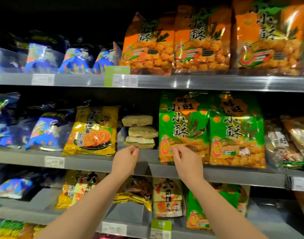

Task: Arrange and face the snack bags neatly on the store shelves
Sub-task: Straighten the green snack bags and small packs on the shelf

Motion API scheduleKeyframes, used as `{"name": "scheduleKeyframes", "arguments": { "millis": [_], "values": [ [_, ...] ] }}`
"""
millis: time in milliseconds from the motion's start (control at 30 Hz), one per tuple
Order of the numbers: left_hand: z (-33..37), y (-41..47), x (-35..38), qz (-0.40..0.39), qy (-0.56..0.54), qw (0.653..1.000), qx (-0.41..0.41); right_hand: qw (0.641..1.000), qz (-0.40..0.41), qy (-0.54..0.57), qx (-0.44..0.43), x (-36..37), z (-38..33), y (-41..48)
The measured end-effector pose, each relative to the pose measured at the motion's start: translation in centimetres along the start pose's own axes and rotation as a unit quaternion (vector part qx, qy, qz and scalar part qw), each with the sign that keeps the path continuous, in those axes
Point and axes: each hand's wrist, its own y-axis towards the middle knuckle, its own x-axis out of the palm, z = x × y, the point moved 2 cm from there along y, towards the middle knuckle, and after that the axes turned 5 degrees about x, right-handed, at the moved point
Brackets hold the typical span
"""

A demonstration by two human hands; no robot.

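Shelf-facing at a store snack display: a person's left hand (126, 158) and right hand (186, 160) reach up, apart from each other, to the front edge of the grey metal middle shelf (234, 176). Both hands have their fingers loosely curled, and no bag shows in either grip.

The left hand hovers just below a stack of three pale flat packets (139, 131), its fingertips near the lowest one; whether they touch it cannot be told. The right hand sits in front of the lower left corner of a shiny green foil snack bag (184, 121), which stands upright and faces out. A second green foil snack bag (237, 135) stands just beside it on the right.

Left of the pale stack, a yellow rice-cracker bag (94, 130) stands at the shelf front, and blue snack bags (44, 133) lie tilted further left.

On the grey top shelf (199, 82), three orange foil snack bags (201, 42) stand side by side facing forward. More blue bags (44, 56) slump to their left, and a light green price label (111, 75) hangs on the rail.

On the grey lower shelf (127, 213), behind the forearms, are yellow packets (70, 190), a cream printed bag (166, 199) and a small green bag (197, 216).
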Motion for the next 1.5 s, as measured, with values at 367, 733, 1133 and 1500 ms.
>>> {"name": "scheduleKeyframes", "arguments": {
  "millis": [367,733,1133,1500],
  "values": [
    [-4.8,4.3,-4.4,0.036,0.001,0.998,0.046,0.879,-0.19,0.346,0.267,10.5,-10.4,3.2],
    [-7.1,6.9,-5.0,0.034,-0.075,0.984,0.156,0.668,-0.132,0.539,0.496,19.2,-10.2,8.2],
    [-8.8,7.4,-4.2,0.027,-0.121,0.977,0.174,0.677,-0.11,0.507,0.523,19.3,-9.9,8.6],
    [-8.8,6.3,-3.8,0.054,-0.109,0.955,0.272,0.819,-0.241,0.189,0.486,13.6,-11.4,7.1]
  ]
}}
